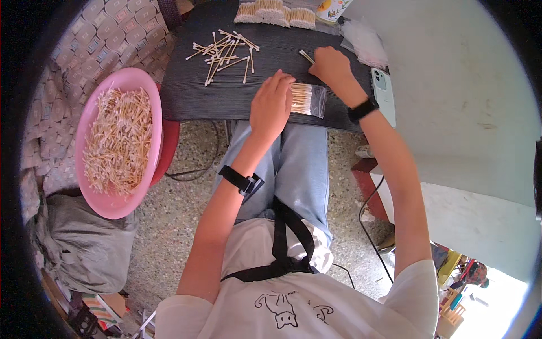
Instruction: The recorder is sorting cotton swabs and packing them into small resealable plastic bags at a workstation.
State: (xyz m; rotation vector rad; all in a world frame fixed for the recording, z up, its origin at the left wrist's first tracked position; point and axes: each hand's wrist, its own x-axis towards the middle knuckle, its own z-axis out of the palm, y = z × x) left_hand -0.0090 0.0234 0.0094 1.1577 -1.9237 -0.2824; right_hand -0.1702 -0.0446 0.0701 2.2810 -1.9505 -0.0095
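Observation:
My left hand (272, 103) rests over one end of a clear plastic bag (319, 103) filled with a row of cotton swabs (301, 98), near the table's front edge. Its fingers are stretched out and cover part of the bag. To the right and farther back, my right hand (332, 66) is closed around cotton swabs (306, 56) whose white tips stick out on its left side; how many it holds is hidden. A loose scatter of cotton swabs (226, 52) lies on the black table (186, 90), left of both hands.
Packed swab bundles (275, 13) stand at the table's back, beside a patterned cup (332, 9) and clear plastic bags (366, 45). A white phone (384, 93) lies at the right edge. A pink basin (84, 164) full of swabs stands left. A pale wall (463, 85) borders the right.

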